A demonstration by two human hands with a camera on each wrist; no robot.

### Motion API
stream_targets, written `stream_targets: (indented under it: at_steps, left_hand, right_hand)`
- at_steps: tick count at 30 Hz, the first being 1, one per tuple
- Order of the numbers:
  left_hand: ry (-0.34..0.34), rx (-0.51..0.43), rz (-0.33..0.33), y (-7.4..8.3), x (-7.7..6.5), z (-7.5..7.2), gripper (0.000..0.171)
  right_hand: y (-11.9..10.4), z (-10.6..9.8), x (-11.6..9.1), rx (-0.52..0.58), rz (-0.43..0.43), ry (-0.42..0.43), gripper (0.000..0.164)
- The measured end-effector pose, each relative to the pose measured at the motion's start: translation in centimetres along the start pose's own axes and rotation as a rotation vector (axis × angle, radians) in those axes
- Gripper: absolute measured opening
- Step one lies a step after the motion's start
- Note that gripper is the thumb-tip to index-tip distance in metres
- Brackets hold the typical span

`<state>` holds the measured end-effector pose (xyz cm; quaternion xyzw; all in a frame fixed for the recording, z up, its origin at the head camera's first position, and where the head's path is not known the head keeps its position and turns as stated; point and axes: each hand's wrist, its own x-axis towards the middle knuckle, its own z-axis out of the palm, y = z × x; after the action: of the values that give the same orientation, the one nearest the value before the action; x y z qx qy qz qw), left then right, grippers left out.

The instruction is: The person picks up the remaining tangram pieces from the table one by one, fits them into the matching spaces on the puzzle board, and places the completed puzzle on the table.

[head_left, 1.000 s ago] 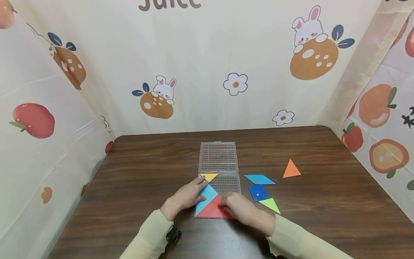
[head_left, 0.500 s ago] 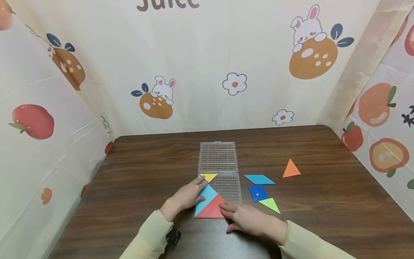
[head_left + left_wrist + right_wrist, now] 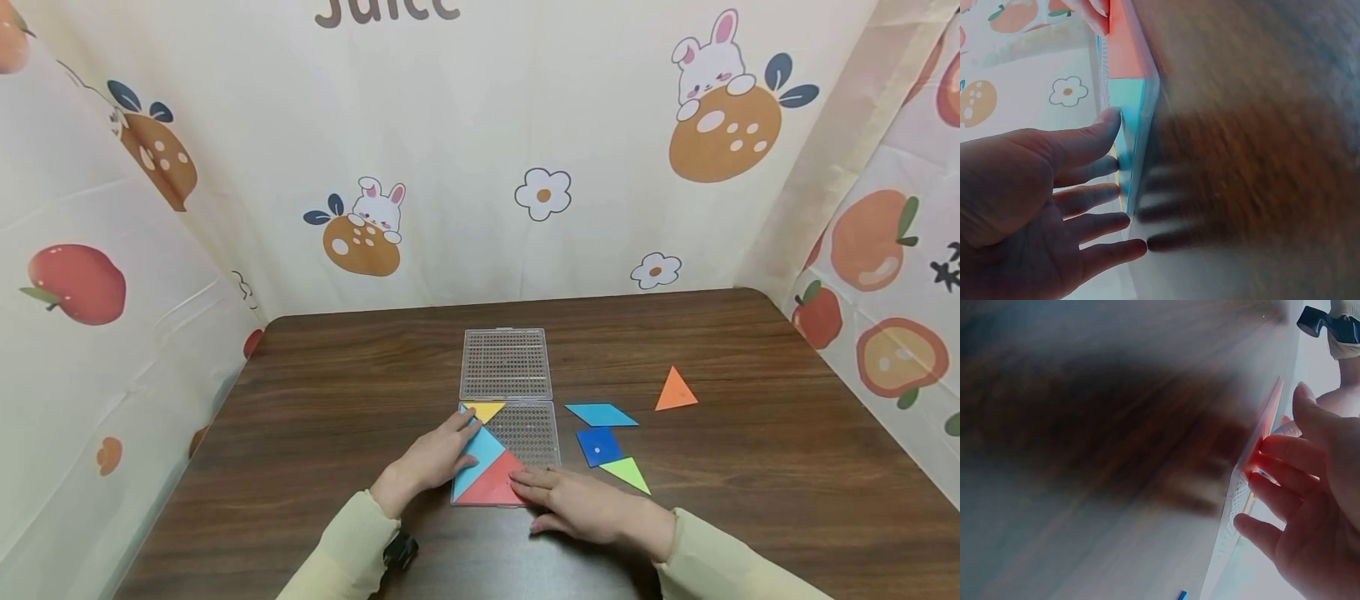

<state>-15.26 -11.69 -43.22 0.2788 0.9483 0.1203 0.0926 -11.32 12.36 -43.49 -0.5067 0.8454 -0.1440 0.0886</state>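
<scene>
- Head view: an unfolded case (image 3: 506, 367) with a perforated pattern lies on the brown table (image 3: 360, 367); one half is far, the other is near.
- In the near half there are three flat pieces: a yellow triangle (image 3: 487, 410) at the far left corner, a light-blue triangle (image 3: 485, 452) along the left side, and a red triangle (image 3: 487, 489) along the near side.
- The left hand (image 3: 433, 458) rests at the left side of this half, its fingers extended, and its thumb touches the light-blue triangle.
- The right hand (image 3: 573, 504) rests its extended fingers on the right part of the red triangle; it grips nothing.
- Right of the case lie a light-blue parallelogram (image 3: 602, 415), then nearer a dark-blue square (image 3: 599, 447) and a green triangle (image 3: 627, 474). An orange triangle (image 3: 676, 392) lies farther right.
- On the pale curtain (image 3: 465, 167) behind, the word "Juice" (image 3: 386, 10) can be read, its top cut off; rabbits, flowers and fruits are printed also.
- Left wrist view: the fingers are straight and spread, with the thumb tip at the light-blue triangle.
- Right wrist view: the fingers are almost straight, several tips at the red triangle. A black device (image 3: 1316, 322) sits on the other wrist.
</scene>
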Motion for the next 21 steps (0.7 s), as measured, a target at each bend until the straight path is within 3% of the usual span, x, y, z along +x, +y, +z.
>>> stream_targets:
  at_steps: [15, 21]
  left_hand:
    - [-0.019, 0.002, -0.074, 0.1, -0.1, -0.3, 0.056]
    - [-0.006, 0.020, -0.005, 0.1, -0.9, -0.1, 0.055]
  right_hand:
    - [0.5, -0.3, -0.6, 0.013, 0.045, 0.051, 0.050]
    - [1.0, -0.9, -1.1, 0.052, 0.097, 0.078, 0.050]
